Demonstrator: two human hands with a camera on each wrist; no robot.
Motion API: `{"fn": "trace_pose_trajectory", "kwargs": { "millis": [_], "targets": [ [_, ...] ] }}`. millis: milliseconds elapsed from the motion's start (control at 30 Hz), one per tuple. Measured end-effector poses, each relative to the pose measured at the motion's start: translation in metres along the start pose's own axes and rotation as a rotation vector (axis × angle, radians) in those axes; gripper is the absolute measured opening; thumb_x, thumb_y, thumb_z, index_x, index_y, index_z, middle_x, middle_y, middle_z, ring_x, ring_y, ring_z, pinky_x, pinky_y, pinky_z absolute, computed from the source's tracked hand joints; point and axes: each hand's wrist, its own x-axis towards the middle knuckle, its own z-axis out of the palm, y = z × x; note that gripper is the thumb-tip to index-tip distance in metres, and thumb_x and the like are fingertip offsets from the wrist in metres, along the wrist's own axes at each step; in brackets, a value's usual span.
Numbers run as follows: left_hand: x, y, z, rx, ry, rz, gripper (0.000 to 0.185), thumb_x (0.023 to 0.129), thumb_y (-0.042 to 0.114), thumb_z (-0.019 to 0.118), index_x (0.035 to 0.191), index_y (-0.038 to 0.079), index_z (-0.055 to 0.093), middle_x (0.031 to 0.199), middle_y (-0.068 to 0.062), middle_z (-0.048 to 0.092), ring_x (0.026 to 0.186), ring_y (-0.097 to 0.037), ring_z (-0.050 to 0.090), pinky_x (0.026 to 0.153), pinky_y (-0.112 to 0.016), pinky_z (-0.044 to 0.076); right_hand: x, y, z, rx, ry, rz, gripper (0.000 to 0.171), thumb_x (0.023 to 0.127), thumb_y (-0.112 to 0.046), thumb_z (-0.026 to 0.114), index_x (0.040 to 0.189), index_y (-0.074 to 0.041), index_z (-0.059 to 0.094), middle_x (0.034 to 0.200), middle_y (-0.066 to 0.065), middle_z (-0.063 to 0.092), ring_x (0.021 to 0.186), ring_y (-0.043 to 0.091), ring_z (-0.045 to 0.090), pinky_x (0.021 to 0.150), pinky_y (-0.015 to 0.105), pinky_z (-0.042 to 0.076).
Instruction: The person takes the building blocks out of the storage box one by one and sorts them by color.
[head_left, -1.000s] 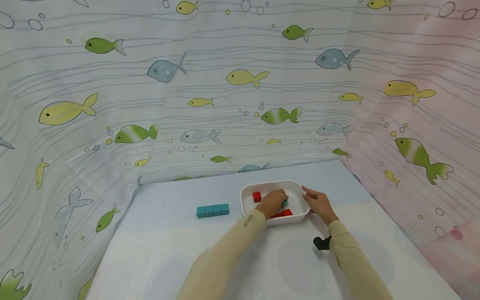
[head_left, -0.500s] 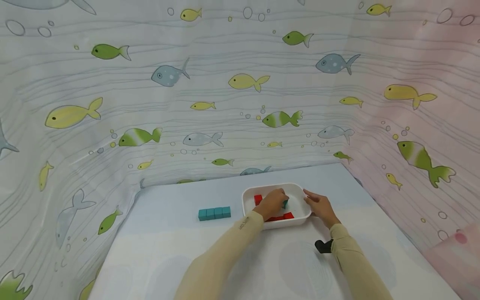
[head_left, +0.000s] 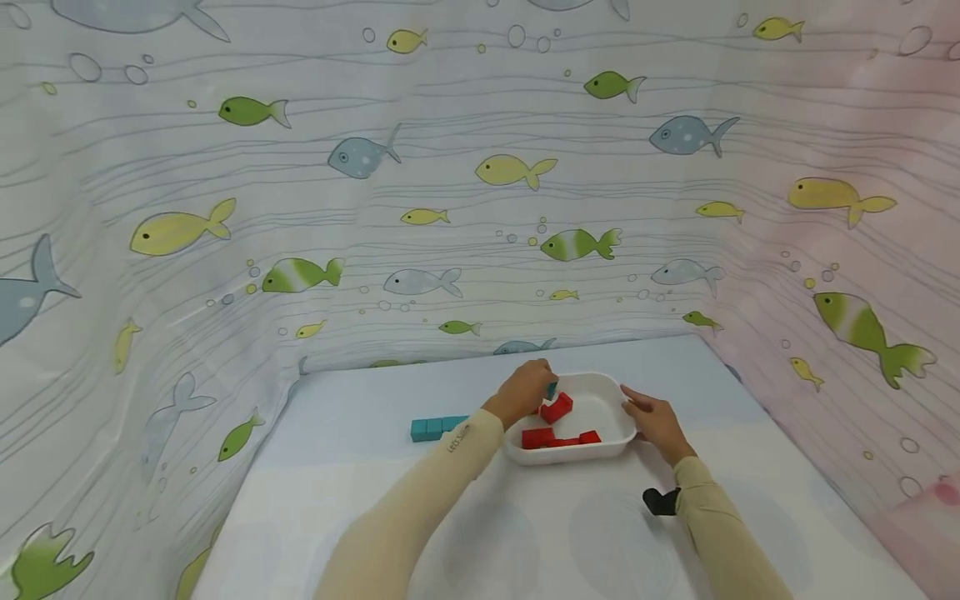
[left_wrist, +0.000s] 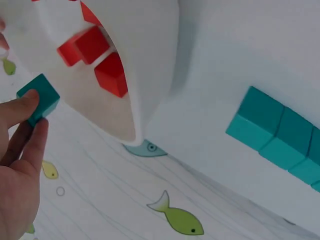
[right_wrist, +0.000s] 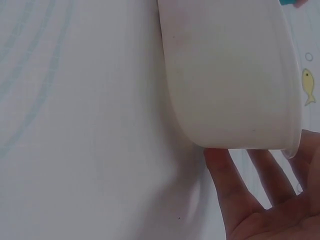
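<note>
A: What is the left hand [head_left: 522, 392] doing?

B: It pinches a small teal cube [left_wrist: 39, 98] between thumb and fingertips, the fingers curled around it. The cube sits at the tips, raised over the far left edge of the white tray [head_left: 617, 433], clear of the blocks inside.

A: And what lies under that hand?

B: Just below and to the right of its fingers, inside the tray, are the red blocks [head_left: 556, 408]: a small stepped cluster close to the hand and a flatter row [head_left: 559, 437] along the near wall. In the left wrist view two or three of them [left_wrist: 92, 57] show against the tray's inner wall.

A: The right hand [head_left: 655, 419]?

B: Its fingers are straight and spread, resting against the outside of the tray's right end. The right wrist view shows those fingers [right_wrist: 235, 192] lying flat under the rim [right_wrist: 295, 145], gripping nothing.

A: Anything off to the left hand's other side?

B: A row of teal cubes [head_left: 437, 427] lies on the pale table surface [head_left: 360, 483], set end to end and touching, a little way left of the wrist and apart from the tray.
</note>
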Motion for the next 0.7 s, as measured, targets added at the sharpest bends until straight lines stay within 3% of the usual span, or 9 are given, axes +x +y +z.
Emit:
{"fn": "trace_pose_trajectory", "kwargs": {
  "millis": [267,567,700],
  "targets": [
    [-0.020,-0.026,-0.022,0.027,0.047,0.008,0.027,0.086,0.006,0.074,0.112,0.010,0.073,0.103,-0.003,0.063,0.099,-0.015,0.059,0.088,-0.021,0.050,-0.002,0.000,0.002,-0.010,-0.001,0.019,0.049,0.099,-0.026,0.057,0.146,-0.018,0.046,0.142,0.023,0.047,0.108,0.033,0.057,0.071,0.034,0.058],
    [-0.042,-0.058,-0.038,0.039,0.031,-0.100,0.031,0.086,0.004,0.073,0.116,0.010,0.072,0.104,-0.004,0.064,0.097,-0.015,0.060,0.088,-0.024,0.052,-0.004,-0.001,0.002,-0.020,0.006,-0.037,0.049,0.100,-0.027,0.056,0.147,-0.015,0.045,0.139,0.024,0.050,0.108,0.030,0.058,0.070,0.032,0.058],
    [-0.057,-0.075,-0.039,0.031,0.044,-0.106,0.029,0.084,-0.001,0.073,0.112,0.007,0.073,0.100,-0.005,0.063,0.095,-0.017,0.060,0.085,-0.026,0.052,-0.005,-0.001,0.001,-0.033,0.003,-0.037,0.050,0.100,-0.027,0.057,0.147,-0.016,0.044,0.140,0.025,0.049,0.107,0.030,0.058,0.070,0.032,0.058]
  ]
}}
